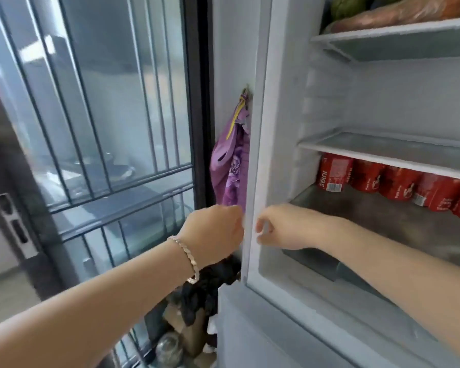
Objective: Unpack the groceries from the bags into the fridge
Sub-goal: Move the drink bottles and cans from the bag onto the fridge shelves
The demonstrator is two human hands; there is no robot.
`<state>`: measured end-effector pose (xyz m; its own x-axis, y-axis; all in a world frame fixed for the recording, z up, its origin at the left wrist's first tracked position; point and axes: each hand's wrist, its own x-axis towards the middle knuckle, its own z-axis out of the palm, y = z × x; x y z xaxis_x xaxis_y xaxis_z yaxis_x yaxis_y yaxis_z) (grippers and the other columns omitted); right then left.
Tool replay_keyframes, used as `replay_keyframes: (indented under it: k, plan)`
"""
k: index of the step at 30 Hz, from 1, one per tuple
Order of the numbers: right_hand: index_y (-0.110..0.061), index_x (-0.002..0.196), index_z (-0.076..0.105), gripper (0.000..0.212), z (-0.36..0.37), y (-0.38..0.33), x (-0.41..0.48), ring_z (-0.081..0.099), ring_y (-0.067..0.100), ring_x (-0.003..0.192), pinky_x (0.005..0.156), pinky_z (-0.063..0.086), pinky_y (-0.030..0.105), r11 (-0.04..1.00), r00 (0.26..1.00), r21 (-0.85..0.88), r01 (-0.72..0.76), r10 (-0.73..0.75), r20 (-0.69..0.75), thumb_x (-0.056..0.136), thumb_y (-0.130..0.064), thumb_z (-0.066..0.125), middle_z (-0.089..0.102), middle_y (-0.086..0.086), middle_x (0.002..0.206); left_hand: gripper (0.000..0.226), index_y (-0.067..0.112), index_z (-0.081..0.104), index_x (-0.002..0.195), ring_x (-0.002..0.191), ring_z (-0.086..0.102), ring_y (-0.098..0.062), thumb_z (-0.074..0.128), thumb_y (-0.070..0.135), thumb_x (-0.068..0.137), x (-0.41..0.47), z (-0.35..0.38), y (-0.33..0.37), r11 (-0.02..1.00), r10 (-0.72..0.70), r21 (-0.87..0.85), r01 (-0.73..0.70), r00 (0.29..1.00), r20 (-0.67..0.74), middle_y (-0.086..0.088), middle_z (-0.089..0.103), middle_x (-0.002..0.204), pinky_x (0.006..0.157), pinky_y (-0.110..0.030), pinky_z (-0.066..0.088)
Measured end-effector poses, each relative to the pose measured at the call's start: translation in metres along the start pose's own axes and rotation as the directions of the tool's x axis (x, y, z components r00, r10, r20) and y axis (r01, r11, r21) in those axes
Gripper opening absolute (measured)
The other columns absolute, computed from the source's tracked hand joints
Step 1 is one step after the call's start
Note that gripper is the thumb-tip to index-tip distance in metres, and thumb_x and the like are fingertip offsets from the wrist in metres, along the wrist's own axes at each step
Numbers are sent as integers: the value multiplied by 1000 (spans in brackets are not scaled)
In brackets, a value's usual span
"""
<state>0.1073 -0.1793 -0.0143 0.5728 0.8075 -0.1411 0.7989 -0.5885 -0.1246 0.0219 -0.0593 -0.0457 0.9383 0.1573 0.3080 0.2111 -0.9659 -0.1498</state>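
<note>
Head view: I couldn't read the grip of left hand (215,229); right hand (284,227) curled empty; reaching past it might have toppled red cylindrical juice cans (368,179).

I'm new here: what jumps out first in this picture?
A row of red juice cans stands on a lower shelf of the open fridge. The left hand and right hand hover close together at the fridge's left edge, and a purple bag hangs on its outer side.
</note>
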Motion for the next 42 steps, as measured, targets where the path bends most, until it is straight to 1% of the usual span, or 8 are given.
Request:
replay_keyframes:
  k: [3,7,17,24,28,32,37,42]
  plan:
    - [-15,108,62,26,26,-60,3,59,24,100,86,51,39,980,983,-82,181,-181,9,90,-30,52,63,4,110,22,12,55,104,88,57,-27,35,15,96,-71,-5,-39,961,-271,-20,276,954,129,-2,59,106,67,-34,45]
    - [-15,115,58,27,61,-166,-13,57,26,102,74,43,32,871,892,-194,450,-450,47,93,-28,47,60,4,112,18,15,56,88,84,60,-28,40,21,91,-198,-19,-83,787,-600,-72,613,787,145,-3,65,93,69,-29,42]
    - [-16,113,62,28,173,-495,-189,58,26,108,85,45,29,345,366,-167,924,-923,115,93,-28,46,63,4,115,26,18,60,107,103,59,-28,41,27,91,-598,-85,-101,174,-979,143,974,155,134,-6,64,113,79,-30,44]
    - [-19,107,63,25,260,-687,-396,59,27,98,77,47,28,-4,8,-50,999,-971,239,91,-26,45,65,2,108,24,17,57,108,107,58,-29,40,24,92,-875,-169,-30,-307,-944,213,927,-325,54,-6,62,116,81,-29,41]
    - [-21,82,59,20,299,-772,-505,53,24,81,68,42,30,-152,-147,9,988,-939,311,92,-23,42,53,-1,81,22,16,57,103,102,59,-30,38,22,93,-995,-209,15,-495,-860,225,839,-510,10,-7,63,112,78,-32,41]
    - [-16,100,64,24,340,-846,-591,54,22,84,75,45,31,-303,-316,94,948,-872,373,94,-25,43,52,-1,86,22,16,58,100,100,59,-31,38,21,93,-1090,-231,45,-623,-775,194,758,-632,-23,-8,64,109,82,-34,44]
    - [-17,100,64,24,393,-937,-673,57,23,88,77,46,32,-433,-444,126,892,-795,413,94,-26,42,50,-4,77,19,18,58,101,99,60,-29,42,22,93,-1189,-243,64,-721,-690,160,675,-721,-67,-5,64,108,78,-32,44]
    - [-16,96,65,23,431,-1026,-744,58,19,83,73,50,31,-534,-567,199,822,-734,375,90,-19,43,62,-2,91,17,19,58,97,85,59,-21,43,23,93,-1283,-256,61,-835,-550,57,548,-825,-129,-1,65,97,66,-26,40]
